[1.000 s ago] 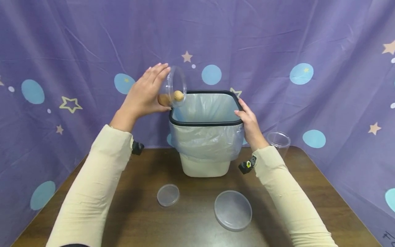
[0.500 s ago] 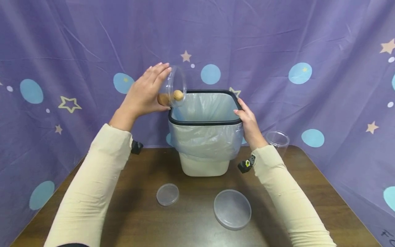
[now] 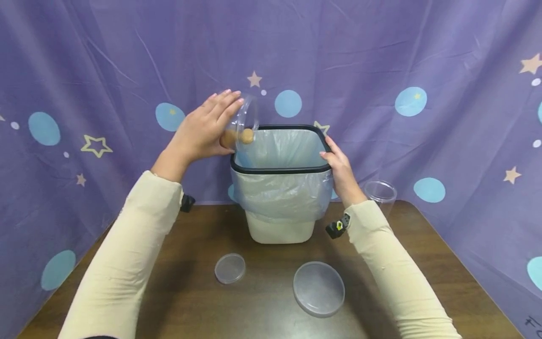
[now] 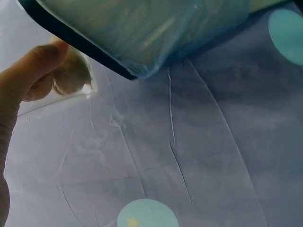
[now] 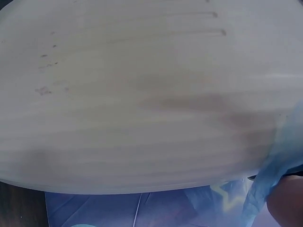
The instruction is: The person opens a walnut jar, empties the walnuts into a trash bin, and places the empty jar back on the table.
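Note:
My left hand (image 3: 203,126) holds a clear plastic tub (image 3: 249,113) tipped on its side, its mouth turned right and slightly down. Round tan balls (image 3: 247,136) lie inside, low and close to the mouth; their kind is unclear. The tub is at the left rim of a pale trash bin (image 3: 281,231), which has a black rim frame and a bluish plastic liner (image 3: 281,195). In the left wrist view the thumb (image 4: 40,59) presses the tub beside the balls (image 4: 72,73). My right hand (image 3: 342,169) grips the bin's right rim, thumb over the inner edge.
Two clear round lids lie on the brown table (image 3: 190,301): a small lid (image 3: 230,268) at left and a larger lid (image 3: 319,288) at right. Behind my right forearm stands another clear container (image 3: 382,193). A purple curtain (image 3: 338,56) hangs close behind the bin.
My left hand has shifted a little right and down, and the tub's mouth tilts further downward over the bin. The balls stay inside it. My right hand keeps its place on the rim.

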The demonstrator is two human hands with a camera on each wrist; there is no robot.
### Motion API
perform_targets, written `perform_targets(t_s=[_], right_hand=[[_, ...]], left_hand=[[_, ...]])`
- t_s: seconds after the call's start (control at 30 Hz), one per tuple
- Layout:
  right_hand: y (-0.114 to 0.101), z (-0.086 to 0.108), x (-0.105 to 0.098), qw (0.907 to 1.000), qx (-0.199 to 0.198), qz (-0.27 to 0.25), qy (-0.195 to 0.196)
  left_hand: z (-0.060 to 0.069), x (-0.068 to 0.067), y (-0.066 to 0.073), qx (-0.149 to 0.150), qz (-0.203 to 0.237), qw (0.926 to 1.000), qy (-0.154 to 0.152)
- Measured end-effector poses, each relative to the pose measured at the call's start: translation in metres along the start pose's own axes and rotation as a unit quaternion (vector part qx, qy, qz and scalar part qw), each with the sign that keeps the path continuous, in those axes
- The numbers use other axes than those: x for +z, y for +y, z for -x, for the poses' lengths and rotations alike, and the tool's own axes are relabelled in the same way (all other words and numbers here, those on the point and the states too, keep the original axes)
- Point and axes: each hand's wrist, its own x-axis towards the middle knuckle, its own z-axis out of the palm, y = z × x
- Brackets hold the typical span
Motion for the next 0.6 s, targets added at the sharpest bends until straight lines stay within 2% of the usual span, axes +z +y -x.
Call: perform_targets(t_s=[0.1, 0.33, 0.6], right_hand=[[0.0009, 0.0001, -0.0007, 1.0, -0.005, 0.003, 0.002], [0.0021, -0.0001, 0.0, 0.9998, -0.001, 0.02, -0.001], [0.0029, 0.0, 0.0003, 0.9999, -0.009, 0.007, -0.001]], left_hand=[[-0.0009, 0.0011, -0.0006, -0.002, 0.0, 1.0, 0.0], [0.0026, -0.002, -0.0018, -0.028, 0.015, 0.9991, -0.027], [0.0039, -0.0046, -0.0025, -0.042, 0.024, 0.9983, -0.034]])
